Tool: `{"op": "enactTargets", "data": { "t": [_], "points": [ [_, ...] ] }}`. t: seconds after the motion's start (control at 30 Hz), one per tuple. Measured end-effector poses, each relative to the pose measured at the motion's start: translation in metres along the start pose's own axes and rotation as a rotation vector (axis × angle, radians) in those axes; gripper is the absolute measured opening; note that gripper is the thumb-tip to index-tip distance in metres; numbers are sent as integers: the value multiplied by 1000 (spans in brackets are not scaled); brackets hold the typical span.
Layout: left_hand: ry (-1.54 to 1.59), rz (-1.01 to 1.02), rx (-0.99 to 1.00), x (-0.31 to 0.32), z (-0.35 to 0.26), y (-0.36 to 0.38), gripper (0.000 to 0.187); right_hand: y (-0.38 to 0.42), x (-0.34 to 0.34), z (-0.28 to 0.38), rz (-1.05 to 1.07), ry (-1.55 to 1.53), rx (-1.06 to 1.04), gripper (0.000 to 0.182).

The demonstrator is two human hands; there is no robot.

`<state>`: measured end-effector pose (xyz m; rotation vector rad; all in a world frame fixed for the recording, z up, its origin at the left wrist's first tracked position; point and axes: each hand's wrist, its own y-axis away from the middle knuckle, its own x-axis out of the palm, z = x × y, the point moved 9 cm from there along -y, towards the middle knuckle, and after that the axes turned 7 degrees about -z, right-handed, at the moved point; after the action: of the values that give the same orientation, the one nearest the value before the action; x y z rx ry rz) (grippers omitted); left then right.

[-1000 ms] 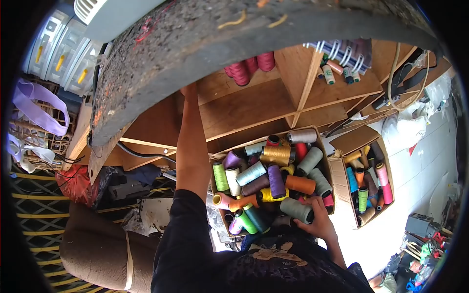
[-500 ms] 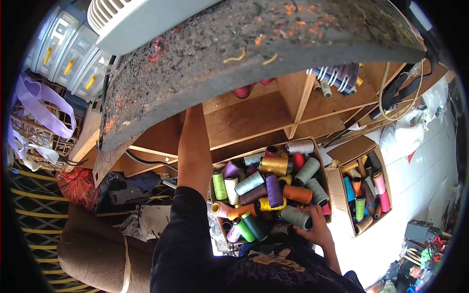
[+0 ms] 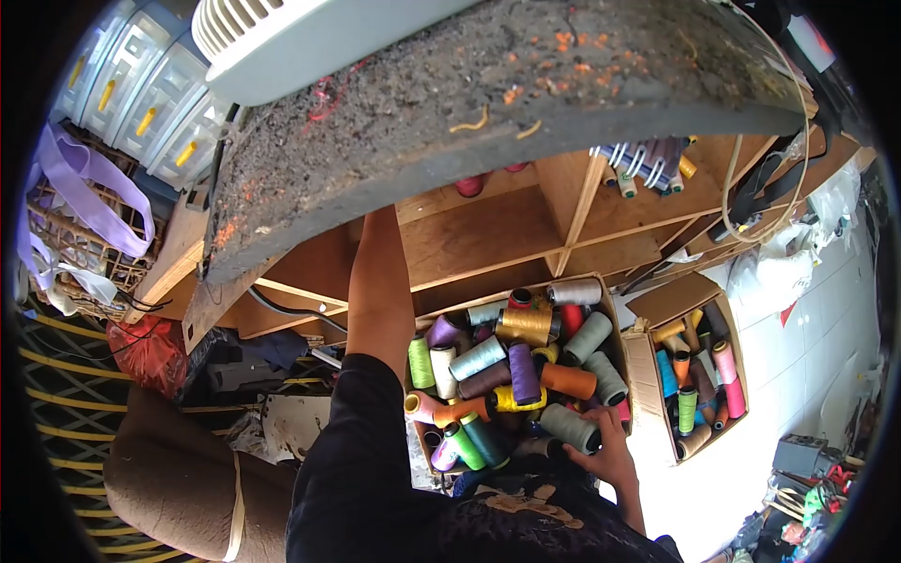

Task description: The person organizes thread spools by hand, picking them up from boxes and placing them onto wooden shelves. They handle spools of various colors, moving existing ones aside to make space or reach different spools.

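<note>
My left arm (image 3: 383, 281) reaches up under the dark tabletop into the wooden shelf, and its hand is hidden there. At the right front of a cardboard box (image 3: 616, 324) full of thread spools, my right hand (image 3: 612, 457) has its fingers and thumb around the end of a grey-green thread spool (image 3: 565, 424). The spool lies tilted among the others. Near it are an orange spool (image 3: 569, 381), a yellow spool (image 3: 519, 398) and a purple spool (image 3: 525, 372). Dark green and bright green spools lie at the box's front.
A smaller box (image 3: 648, 375) of spools stands to the right. The thick, worn tabletop (image 3: 488, 122) overhangs the wooden shelf (image 3: 479, 235). Clear drawers (image 3: 150, 103), a wicker basket (image 3: 103, 197) and a red plastic bag (image 3: 155, 357) are at the left. A cable loop (image 3: 737, 188) hangs at upper right.
The view has shifted slightly. My right hand stays at the grey-green spool with its fingers a little changed, and my left arm remains stretched into the shelf.
</note>
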<state>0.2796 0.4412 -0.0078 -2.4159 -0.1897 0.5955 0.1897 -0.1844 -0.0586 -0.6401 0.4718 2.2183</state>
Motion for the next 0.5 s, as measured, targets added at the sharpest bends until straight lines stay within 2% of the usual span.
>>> {"op": "enactTargets", "data": {
  "t": [0.2,0.27,0.4,0.43,0.47,0.5],
  "points": [
    [95,78,81,-17,-17,0,24,2,-12,9,-102,0,-74,58],
    [243,165,152,-39,-49,16,23,-2,-19,21,-170,-38,-157,60],
    [737,659,99,-107,-140,111,24,-18,-33,45,-273,-192,-294,64],
    [703,851,-84,-130,-158,147,20,-25,-37,53,-289,-249,-330,66],
    [780,922,-44,-156,-177,178,24,-32,-40,64,-305,-306,-366,67],
    [843,1071,-145,-176,-182,214,29,-39,-42,74,-321,-363,-402,69]
  ]
}}
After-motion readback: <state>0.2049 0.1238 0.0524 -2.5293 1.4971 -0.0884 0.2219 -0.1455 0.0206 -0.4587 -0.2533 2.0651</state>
